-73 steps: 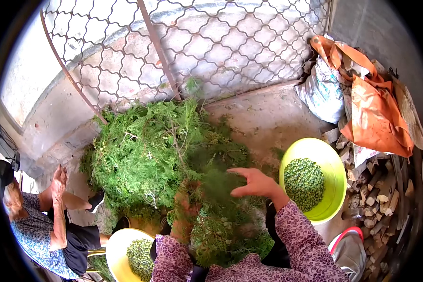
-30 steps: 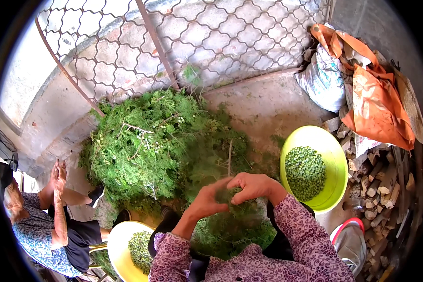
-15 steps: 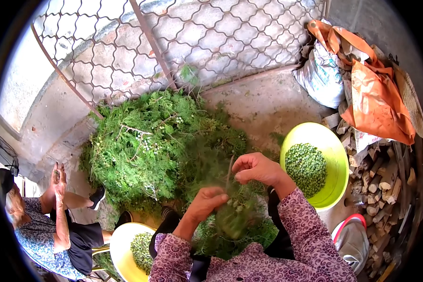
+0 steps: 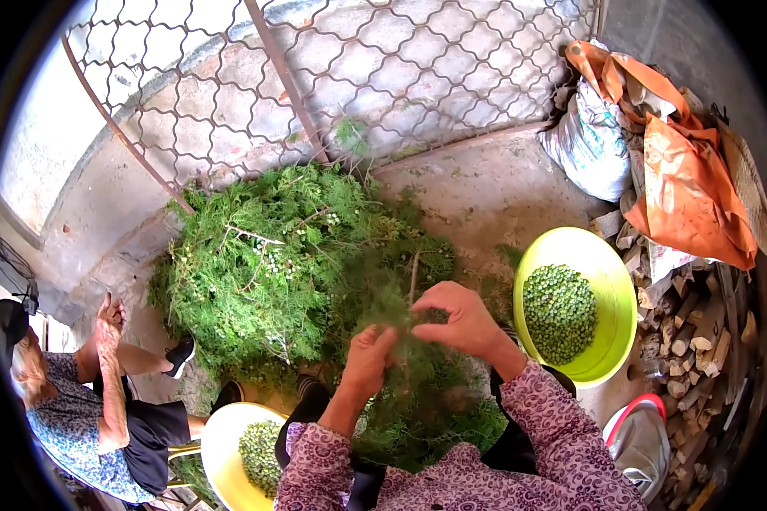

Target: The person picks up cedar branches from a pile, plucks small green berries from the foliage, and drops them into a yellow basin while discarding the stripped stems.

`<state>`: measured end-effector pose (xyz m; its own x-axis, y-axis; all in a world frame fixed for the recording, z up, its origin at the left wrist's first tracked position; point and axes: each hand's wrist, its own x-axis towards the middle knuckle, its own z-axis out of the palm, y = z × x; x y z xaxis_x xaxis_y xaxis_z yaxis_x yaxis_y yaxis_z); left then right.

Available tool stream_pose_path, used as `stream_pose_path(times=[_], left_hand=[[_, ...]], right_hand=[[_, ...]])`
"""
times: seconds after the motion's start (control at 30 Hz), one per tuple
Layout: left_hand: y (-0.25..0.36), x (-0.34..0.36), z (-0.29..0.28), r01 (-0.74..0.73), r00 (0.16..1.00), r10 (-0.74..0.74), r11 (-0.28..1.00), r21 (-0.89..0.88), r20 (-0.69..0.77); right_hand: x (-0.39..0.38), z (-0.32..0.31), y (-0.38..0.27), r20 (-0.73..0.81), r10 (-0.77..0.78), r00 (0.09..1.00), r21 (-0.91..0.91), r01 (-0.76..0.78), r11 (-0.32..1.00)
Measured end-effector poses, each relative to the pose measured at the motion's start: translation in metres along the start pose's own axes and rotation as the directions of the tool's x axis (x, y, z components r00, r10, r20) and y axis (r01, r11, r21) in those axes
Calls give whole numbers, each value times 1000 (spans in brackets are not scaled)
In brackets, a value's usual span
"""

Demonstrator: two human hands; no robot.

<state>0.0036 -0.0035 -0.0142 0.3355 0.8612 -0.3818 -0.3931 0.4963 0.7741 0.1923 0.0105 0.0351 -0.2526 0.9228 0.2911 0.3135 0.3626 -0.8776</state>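
Motion blur softens the conifer sprig (image 4: 406,356) between our two hands. Our left hand (image 4: 369,359) has its fingers curled inward, yet we cannot tell whether they pinch the stem. On our right hand (image 4: 462,322), thumb and forefinger stand spread apart. Beyond lie heaped conifer branches (image 4: 256,281). A yellow-green basin (image 4: 615,328) holds green berries (image 4: 560,313); the lower edge cuts off a pale yellow basin (image 4: 219,447).

Your left hand (image 4: 367,359), partly hidden by the greenery (image 4: 273,264) in the earliest view, now shows plainly, closer to your right hand (image 4: 469,324), whose spread fingers are now curled.
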Motion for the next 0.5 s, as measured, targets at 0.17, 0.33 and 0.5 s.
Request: stream_pose_path(times=[0.17, 0.33, 0.5], left_hand=[[-4, 0, 0, 5, 999, -7, 998, 58, 38], [5, -7, 12, 49, 998, -49, 999, -10, 41], [2, -7, 2, 38, 993, -42, 998, 40, 106]], right_hand=[[-2, 6, 0, 82, -167, 983, -313, 185, 932], [-6, 5, 6, 163, -32, 986, -92, 47, 995], [-1, -16, 12, 195, 413, 890, 488, -453, 746]])
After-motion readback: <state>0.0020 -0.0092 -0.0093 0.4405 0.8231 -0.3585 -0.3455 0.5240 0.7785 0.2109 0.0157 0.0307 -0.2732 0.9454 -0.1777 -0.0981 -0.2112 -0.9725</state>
